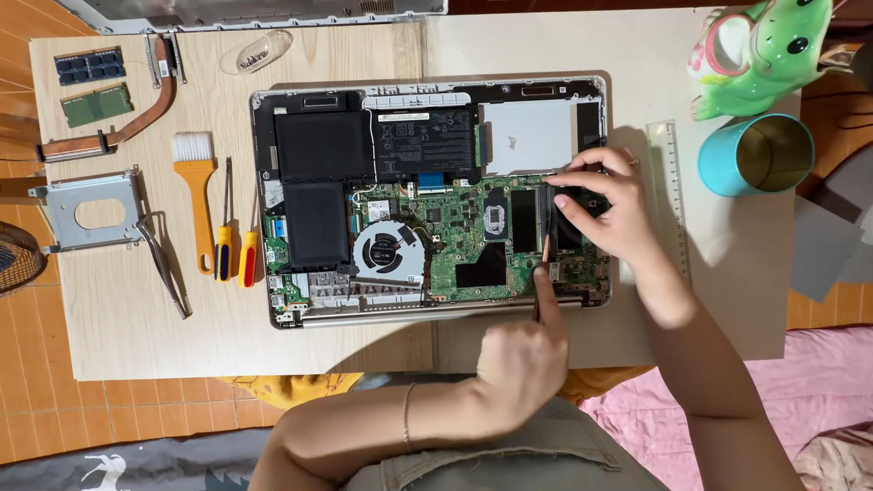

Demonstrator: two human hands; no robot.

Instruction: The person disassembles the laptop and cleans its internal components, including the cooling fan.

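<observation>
At the far left of the wooden surface lie two loose memory modules, a copper heat pipe, a metal drive bracket, tweezers, an orange-handled brush and two small screwdrivers; a careless sleeve could sweep any of them off the edge. In the middle sits the opened laptop, its black battery and round fan exposed. The left hand is clenched around a thin dark tool whose tip rests at the board; if it slips, it may scratch traces or short a contact. The right hand pinches a dark part by the memory slot; forcing it at an angle could bend the pins. Further right, a blue cup stands near enough to be tipped.
</observation>
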